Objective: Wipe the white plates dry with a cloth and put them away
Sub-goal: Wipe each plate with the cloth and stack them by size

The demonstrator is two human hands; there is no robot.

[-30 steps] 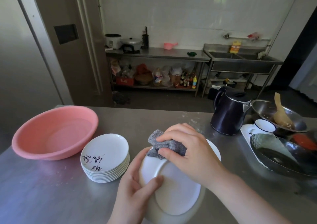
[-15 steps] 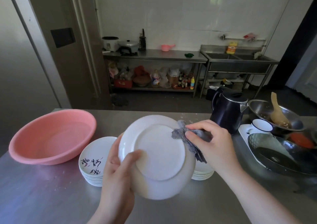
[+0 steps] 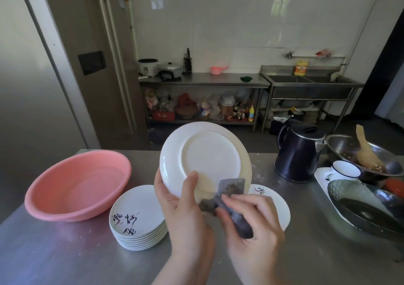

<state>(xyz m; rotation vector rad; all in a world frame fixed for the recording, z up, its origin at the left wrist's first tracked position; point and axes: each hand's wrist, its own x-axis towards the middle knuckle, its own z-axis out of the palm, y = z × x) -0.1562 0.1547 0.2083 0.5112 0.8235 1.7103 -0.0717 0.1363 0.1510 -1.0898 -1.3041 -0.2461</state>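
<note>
My left hand grips a white plate by its lower rim, thumb on its underside, holding it upright above the steel table. My right hand holds a grey cloth against the plate's lower right edge. A stack of several white plates with black brush lettering stands left of my hands. Behind my right hand lies a second stack of white plates, mostly hidden.
A pink basin sits at the left on the steel table. A dark kettle, a white cup, a steel bowl with a wooden spatula and a dark glass bowl crowd the right side.
The plate rose from lying low and tilted to upright and higher. My right hand with the cloth slid from the plate's top, round its right edge, down to its lower right rim.
</note>
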